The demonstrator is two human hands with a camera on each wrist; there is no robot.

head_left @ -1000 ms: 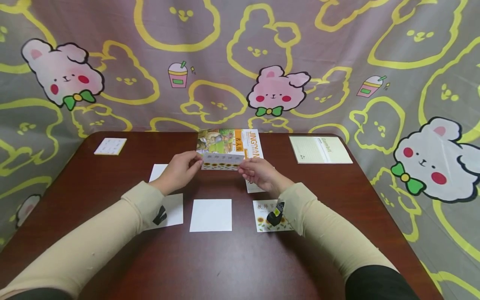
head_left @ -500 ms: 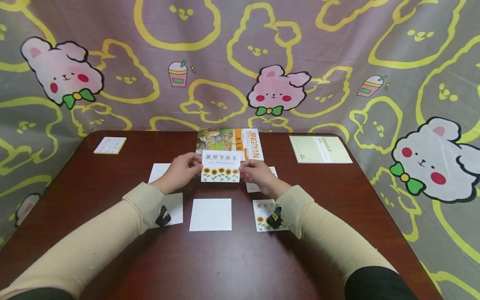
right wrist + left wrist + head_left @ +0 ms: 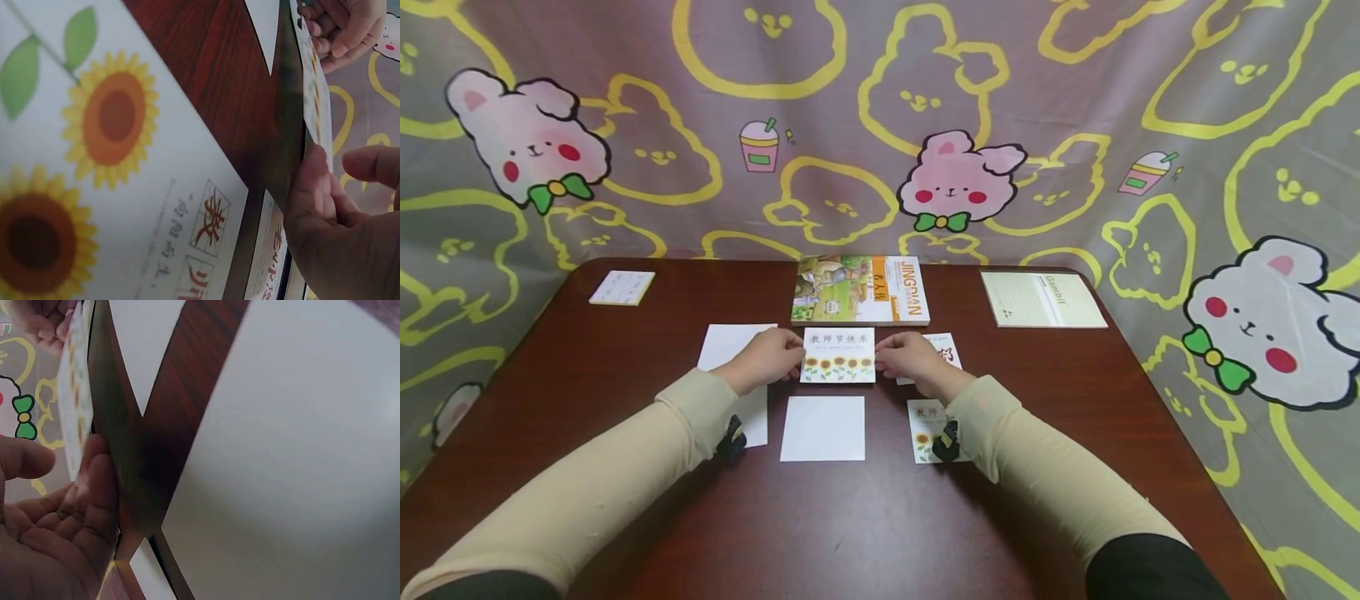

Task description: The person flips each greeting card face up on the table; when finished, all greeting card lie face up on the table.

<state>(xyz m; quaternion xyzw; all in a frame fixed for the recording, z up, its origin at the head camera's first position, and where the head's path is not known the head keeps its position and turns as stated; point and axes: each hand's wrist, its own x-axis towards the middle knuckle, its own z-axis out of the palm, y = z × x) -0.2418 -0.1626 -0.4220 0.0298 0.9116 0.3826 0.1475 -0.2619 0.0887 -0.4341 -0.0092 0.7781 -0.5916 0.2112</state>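
The left hand (image 3: 765,361) and right hand (image 3: 916,361) are touching the sunflower card (image 3: 839,356) with loose fingers, nearer the table's (image 3: 850,533) far edge; the right sleeve (image 3: 1045,467) is hiding part of another card (image 3: 922,432).

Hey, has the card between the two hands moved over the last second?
Yes, down the head view: the card overlapped the book in view then, and now shows just below the book's near edge.

Sunflower card (image 3: 112,137) shown large at left.
At upper right, a second card (image 3: 315,94), nearly edge-on, is touched by the right grip (image 3: 344,231).
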